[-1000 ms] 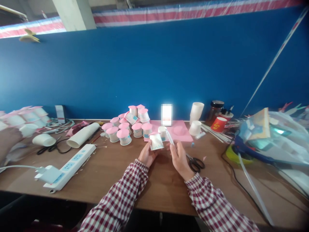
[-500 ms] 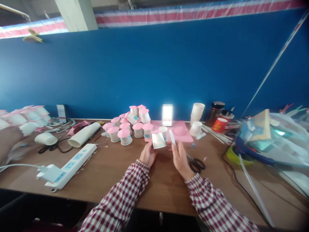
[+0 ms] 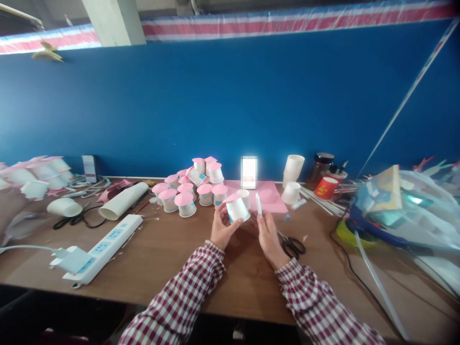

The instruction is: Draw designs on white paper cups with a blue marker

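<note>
Nearest are 2 sleeves in dark red and white check (image 3: 168, 306). The left hand (image 3: 223, 229) is curled around 1 white paper cup (image 3: 239, 211), thumb on its near side and fingers on the far side. The cup is clear of the table (image 3: 187, 263), tilted, with a pink paper cap (image 3: 233, 197) at its upper left and the rim at lower right. Blue marks show on its side, too small to read. The right hand (image 3: 269, 237) is closed on a white pen-like stick (image 3: 258, 203), its tip pointing up, just beside the cup and apart from it.

Scissors (image 3: 293, 247) with dark handles lie right beside the right hand. Well to the left is a white power strip (image 3: 104, 249) with blue socket faces and no legible lettering.

Beyond the hands, 1 bare white cup (image 3: 244, 195) stands at a pink sheet (image 3: 273, 195). Left of it is a cluster of pink-capped cups (image 3: 186, 207), their blue print unreadable. To the right, a red cup (image 3: 326, 188) bears yellowish lettering, too small to make out. Behind the sheet glows a screen (image 3: 249, 172), its content blurred out. Farthest is the blue wall (image 3: 230, 100).
</note>
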`<control>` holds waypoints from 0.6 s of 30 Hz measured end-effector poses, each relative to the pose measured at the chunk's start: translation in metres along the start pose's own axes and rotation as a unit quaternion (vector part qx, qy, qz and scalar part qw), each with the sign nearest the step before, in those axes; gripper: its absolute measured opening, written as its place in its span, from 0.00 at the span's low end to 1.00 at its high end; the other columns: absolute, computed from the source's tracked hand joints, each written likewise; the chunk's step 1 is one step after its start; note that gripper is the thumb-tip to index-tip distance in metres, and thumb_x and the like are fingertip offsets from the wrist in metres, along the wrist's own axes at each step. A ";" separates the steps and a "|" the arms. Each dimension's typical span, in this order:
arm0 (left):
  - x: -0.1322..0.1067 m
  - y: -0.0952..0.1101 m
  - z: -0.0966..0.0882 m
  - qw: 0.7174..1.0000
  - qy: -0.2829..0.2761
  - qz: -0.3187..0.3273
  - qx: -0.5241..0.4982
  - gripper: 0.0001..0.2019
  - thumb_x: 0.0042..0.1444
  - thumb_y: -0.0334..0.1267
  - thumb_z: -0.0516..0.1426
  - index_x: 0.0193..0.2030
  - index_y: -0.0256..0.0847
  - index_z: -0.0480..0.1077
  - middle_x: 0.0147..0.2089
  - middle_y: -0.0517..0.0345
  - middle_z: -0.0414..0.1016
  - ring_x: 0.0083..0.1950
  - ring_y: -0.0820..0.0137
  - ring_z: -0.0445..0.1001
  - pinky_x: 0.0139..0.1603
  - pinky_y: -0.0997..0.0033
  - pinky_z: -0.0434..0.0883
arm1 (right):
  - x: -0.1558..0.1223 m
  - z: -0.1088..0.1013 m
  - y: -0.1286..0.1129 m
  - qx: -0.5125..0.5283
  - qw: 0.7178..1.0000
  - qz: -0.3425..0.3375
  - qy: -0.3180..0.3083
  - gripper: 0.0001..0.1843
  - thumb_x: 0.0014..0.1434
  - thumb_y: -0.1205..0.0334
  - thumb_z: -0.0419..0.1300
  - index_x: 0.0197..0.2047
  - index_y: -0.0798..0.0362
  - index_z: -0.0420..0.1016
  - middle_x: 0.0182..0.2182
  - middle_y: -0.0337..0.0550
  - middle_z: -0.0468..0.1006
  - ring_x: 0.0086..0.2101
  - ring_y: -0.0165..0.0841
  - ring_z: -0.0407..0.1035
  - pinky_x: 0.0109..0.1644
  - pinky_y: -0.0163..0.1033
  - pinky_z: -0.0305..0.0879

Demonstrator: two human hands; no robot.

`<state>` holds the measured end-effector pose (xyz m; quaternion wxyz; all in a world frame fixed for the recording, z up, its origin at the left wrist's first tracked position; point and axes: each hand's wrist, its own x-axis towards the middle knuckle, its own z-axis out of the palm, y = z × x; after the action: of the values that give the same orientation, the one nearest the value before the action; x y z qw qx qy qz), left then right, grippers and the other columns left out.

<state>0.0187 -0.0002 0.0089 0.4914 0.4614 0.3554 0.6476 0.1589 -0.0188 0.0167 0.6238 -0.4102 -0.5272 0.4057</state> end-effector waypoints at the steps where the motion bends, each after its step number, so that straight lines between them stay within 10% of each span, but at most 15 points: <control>1: 0.000 0.001 0.000 1.000 0.007 -0.002 0.001 0.36 0.41 0.33 0.66 0.56 0.42 0.55 0.51 0.49 0.68 0.52 0.64 0.70 0.54 0.62 0.65 | 0.000 0.000 0.001 0.002 1.000 0.000 -0.005 0.16 0.62 0.50 0.49 0.47 0.51 0.64 0.49 0.50 0.72 0.46 0.39 0.70 0.49 0.49 0.70; 9: 0.000 0.001 0.000 0.998 0.046 -0.029 -0.035 0.26 0.39 0.31 0.67 0.44 0.40 0.62 0.45 0.50 0.72 0.48 0.64 0.72 0.53 0.61 0.65 | 0.002 -0.001 0.006 -0.042 0.998 -0.035 -0.009 0.17 0.64 0.50 0.46 0.48 0.51 0.64 0.48 0.50 0.73 0.48 0.38 0.69 0.51 0.50 0.68; 18: 0.002 -0.002 -0.001 0.992 -0.005 -0.070 -0.103 0.25 0.48 0.35 0.62 0.53 0.40 0.63 0.55 0.50 0.69 0.56 0.61 0.66 0.57 0.62 0.63 | -0.004 0.000 -0.003 -0.071 0.995 -0.061 -0.037 0.14 0.64 0.53 0.47 0.45 0.51 0.66 0.44 0.48 0.74 0.46 0.37 0.70 0.51 0.46 0.67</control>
<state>0.0180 0.0017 0.0073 0.5823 0.3855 0.3153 0.6426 0.1586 -0.0233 0.0187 0.5966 -0.4049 -0.6019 0.3432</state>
